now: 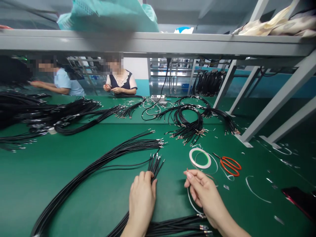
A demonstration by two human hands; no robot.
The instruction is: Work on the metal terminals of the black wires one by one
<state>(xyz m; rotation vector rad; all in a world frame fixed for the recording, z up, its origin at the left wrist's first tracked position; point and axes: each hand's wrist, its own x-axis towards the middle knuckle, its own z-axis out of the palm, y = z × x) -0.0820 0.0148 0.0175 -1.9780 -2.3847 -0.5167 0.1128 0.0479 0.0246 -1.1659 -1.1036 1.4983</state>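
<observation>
My left hand is closed around a bunch of thin black cables, their metal-tipped ends poking out past the fingers. To its right, my right hand is raised with thumb and fingertips pinched together. A narrow white strip curves down from those fingers. Just beyond the right hand lie a roll of white tape and orange-handled scissors. A long bundle of black cables bends across the mat left of my left hand. More cable ends lie beneath my wrists.
A green mat covers the bench. Coiled black cables and cable heaps lie farther back. Grey shelf legs rise at right under an overhead shelf. A dark phone-like object is at right. Two people sit opposite.
</observation>
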